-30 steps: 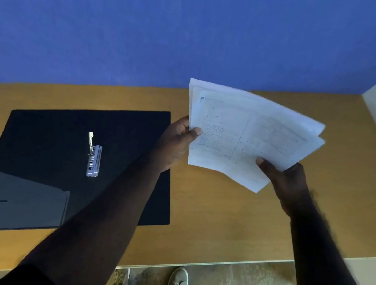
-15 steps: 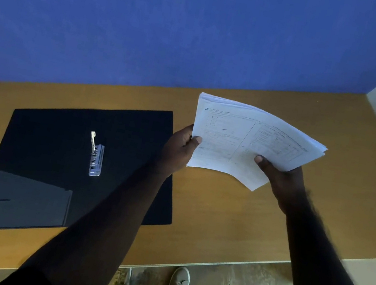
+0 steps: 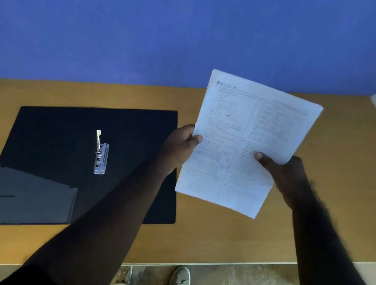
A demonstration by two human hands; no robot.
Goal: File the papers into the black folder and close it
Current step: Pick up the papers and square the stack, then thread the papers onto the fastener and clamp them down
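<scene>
One paper stack between two hands, one open black folder alongside.

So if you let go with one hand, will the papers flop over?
Probably a bit. The papers look like a thin stack, and both the left hand and right hand pinch them low down, so the free top may droop. Held together, the sheets look fairly flat, so they likely bend rather than collapse. They seem light, and loose sheets could slide apart.
</scene>
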